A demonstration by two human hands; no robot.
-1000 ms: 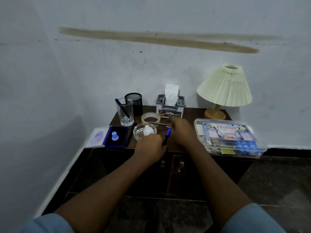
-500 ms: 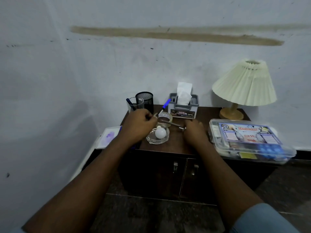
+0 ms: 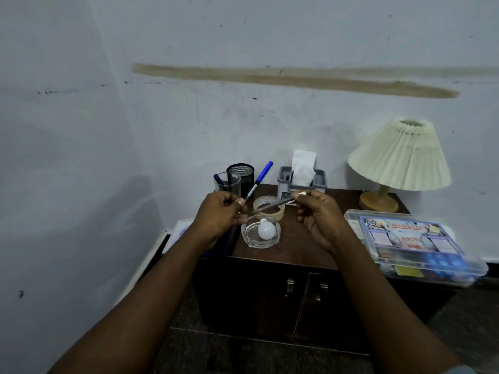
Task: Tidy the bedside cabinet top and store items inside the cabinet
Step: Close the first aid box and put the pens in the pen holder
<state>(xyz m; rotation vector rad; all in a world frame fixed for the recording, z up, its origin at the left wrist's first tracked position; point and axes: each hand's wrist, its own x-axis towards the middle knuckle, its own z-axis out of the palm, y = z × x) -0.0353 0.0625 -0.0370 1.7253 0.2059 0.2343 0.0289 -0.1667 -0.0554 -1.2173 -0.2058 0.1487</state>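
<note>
— What is filling the upper part of the frame?
— A pale, scuffed wall [image 3: 243,125] is taking up most of it, with a brown streak [image 3: 297,79] running across the upper middle.
— And lower down?
— A dark cabinet [image 3: 270,300] is standing against the wall at lower centre, doors closed. A cream lamp [image 3: 399,157] is sitting at its right rear corner. Dark floor [image 3: 243,354] is showing along the bottom edge.
</note>
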